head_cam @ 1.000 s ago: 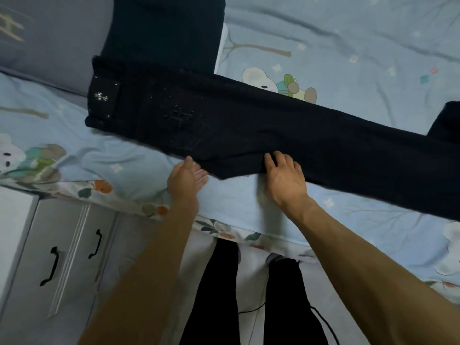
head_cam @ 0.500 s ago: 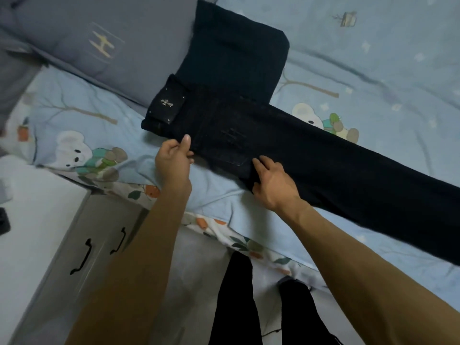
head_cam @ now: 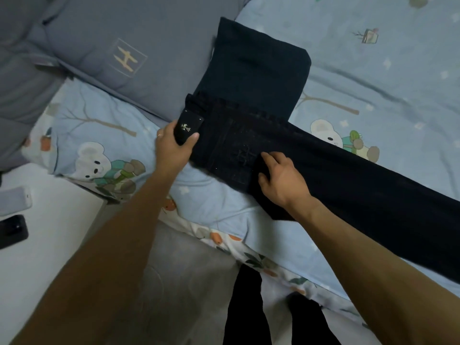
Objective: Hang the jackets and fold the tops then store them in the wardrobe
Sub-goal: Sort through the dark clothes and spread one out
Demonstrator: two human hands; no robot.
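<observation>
Left hand (head_cam: pixel 174 148) gripping waistband of dark trousers (head_cam: pixel 323 170) near bed (head_cam: pixel 224 202) edge, right hand (head_cam: pixel 278 178) flat atop; may slide off

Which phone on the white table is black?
The phone nearer the front edge is black. The other phone, just behind it, is pale with a light face.

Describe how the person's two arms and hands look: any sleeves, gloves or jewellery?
Both forearms are bare, with no sleeves, gloves or watch showing. The left hand seems to wear a thin ring on one finger. The right hand shows no ring or other marking.
</observation>
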